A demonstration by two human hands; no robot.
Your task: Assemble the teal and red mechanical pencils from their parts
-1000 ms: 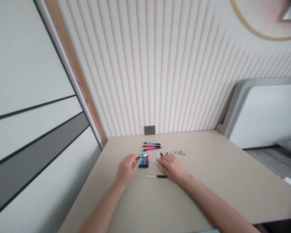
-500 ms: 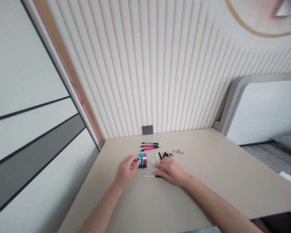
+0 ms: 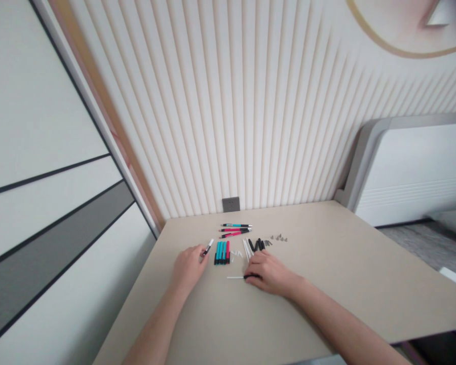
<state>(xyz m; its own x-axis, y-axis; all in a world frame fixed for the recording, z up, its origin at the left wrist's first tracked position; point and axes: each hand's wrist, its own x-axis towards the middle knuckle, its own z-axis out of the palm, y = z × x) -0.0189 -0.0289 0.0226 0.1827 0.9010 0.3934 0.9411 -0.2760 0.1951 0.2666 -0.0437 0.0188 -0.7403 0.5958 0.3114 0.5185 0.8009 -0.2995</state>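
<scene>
My left hand pinches a short black-and-white pen part, its white end tilted up and away from me. Between the fingertips of my right hand is a black pen barrel, from which a thin white refill points left, low over the table. Blue and red pen barrels with black ends lie side by side between my hands. Small white pieces are scattered to their right. White refills and black barrels lie just beyond my right hand, which partly hides them.
Three whole pens, one blue and two red, lie farther back on the beige table. Small grey metal tips and some springs sit at the back right. A dark wall socket is behind the table.
My left hand has moved left, away from the coloured barrels, and the black-and-white part now tilts upward. My right fingers have closed around the black barrel with the refill.
</scene>
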